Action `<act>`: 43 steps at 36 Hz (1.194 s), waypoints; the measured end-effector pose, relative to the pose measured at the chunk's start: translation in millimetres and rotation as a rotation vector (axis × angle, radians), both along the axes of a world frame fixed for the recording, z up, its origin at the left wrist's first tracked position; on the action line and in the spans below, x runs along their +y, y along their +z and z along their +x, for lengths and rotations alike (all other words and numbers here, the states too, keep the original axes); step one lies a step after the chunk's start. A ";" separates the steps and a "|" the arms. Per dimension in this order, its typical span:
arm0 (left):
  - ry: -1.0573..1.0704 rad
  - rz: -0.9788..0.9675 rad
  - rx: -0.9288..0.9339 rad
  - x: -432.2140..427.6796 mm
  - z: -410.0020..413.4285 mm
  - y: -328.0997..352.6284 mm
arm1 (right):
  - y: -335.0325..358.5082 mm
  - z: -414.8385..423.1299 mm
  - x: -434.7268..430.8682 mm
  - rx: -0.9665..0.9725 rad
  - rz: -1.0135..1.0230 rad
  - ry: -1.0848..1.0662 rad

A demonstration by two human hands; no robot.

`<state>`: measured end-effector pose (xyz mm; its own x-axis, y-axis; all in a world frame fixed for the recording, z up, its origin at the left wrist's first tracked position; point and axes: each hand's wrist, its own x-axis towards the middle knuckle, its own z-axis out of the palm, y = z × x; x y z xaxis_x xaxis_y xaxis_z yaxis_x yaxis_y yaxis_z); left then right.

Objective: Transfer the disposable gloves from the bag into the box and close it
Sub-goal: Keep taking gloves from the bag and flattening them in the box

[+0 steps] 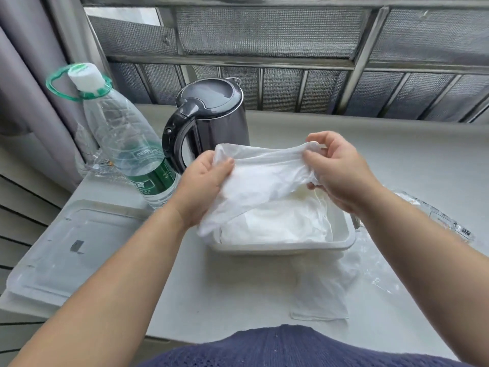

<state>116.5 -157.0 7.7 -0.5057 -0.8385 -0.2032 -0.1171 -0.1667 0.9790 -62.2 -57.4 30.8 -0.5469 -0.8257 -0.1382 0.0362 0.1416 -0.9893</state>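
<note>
A bundle of thin white disposable gloves (264,178) hangs stretched between both hands just above the open white box (280,246). My left hand (203,186) grips its left end, thumb on top. My right hand (341,170) pinches its right end between thumb and fingers. More white gloves (275,223) lie inside the box. The box's clear lid (66,250) lies flat at the left edge of the table. A crumpled clear plastic bag (375,271) rests to the right of the box, and a flat white glove (320,300) lies in front of it.
A dark electric kettle (211,117) stands right behind the box. A large clear water bottle (127,139) with a green handle leans at the left. More clear wrapping (447,223) lies at the far right. A barred window runs along the back.
</note>
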 end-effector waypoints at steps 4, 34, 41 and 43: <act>-0.075 -0.256 -0.481 -14.1 8.3 2.0 | -22.7 -7.0 2.3 0.295 0.201 -0.018; -0.955 -0.597 -1.253 8.4 -39.3 -73.1 | -92.1 -6.1 -4.6 0.884 0.914 0.641; -0.487 -0.732 -0.903 35.3 -23.6 -38.7 | -68.6 -4.8 26.9 0.907 0.304 0.163; -0.294 -0.740 -0.674 48.4 -19.4 -38.1 | -68.1 0.7 39.7 0.878 0.065 -0.041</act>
